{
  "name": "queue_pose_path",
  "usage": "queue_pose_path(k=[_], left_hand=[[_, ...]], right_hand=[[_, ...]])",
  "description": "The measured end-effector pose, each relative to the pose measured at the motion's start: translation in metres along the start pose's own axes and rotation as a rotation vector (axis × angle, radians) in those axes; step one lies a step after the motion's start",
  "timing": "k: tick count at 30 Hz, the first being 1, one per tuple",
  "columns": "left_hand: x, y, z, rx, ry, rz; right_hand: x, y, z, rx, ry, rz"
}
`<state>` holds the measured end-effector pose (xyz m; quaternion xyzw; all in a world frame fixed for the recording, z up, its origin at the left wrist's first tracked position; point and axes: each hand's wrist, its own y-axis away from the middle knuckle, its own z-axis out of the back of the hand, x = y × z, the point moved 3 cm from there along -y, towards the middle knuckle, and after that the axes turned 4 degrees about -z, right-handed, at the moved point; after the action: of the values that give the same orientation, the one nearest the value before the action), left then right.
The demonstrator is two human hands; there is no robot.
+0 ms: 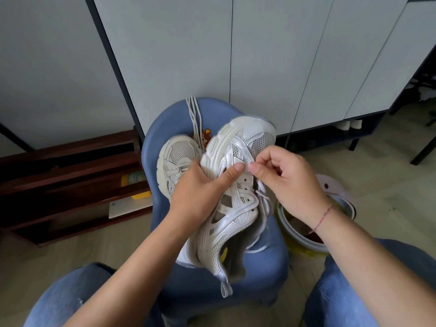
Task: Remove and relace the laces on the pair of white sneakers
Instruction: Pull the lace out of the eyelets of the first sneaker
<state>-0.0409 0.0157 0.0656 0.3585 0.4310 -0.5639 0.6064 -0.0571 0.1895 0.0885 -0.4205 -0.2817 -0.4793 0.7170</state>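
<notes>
— Two sneakers, where are they?
— Both at frame centre over the blue chair. One sneaker lies flat on the seat; the held sneaker is tipped on its side, toe toward the top.
— And the hands?
— The left hand wraps the sole edge, thumb pressed along the eyelet row. The right hand pinches something small at the eyelets, fingers curled tight; I cannot tell whether it is the lace.
— Any loose lace?
— A lace drapes over the chair back, above the flat sneaker.
</notes>
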Motion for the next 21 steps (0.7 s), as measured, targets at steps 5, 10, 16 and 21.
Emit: queue_pose_path(k=[5,10,16,21], left_hand=[[-0.001,-0.003,0.0,0.099,0.127,-0.005],[-0.003,-0.003,0.003,0.164,0.231,0.015],[-0.001,0.0,0.003,0.027,0.036,0.004],[-0.003,0.0,0.002,-0.042,-0.143,0.017]], right_hand=[[-0.003,-0.002,0.005,0.151,-0.62,-0.113],[-0.003,-0.004,0.012,0.19,-1.068,-0.216],[0.005,0.002,0.015,0.034,-0.048,0.005],[0.014,0.0,0.003,-0.078,0.32,0.24]])
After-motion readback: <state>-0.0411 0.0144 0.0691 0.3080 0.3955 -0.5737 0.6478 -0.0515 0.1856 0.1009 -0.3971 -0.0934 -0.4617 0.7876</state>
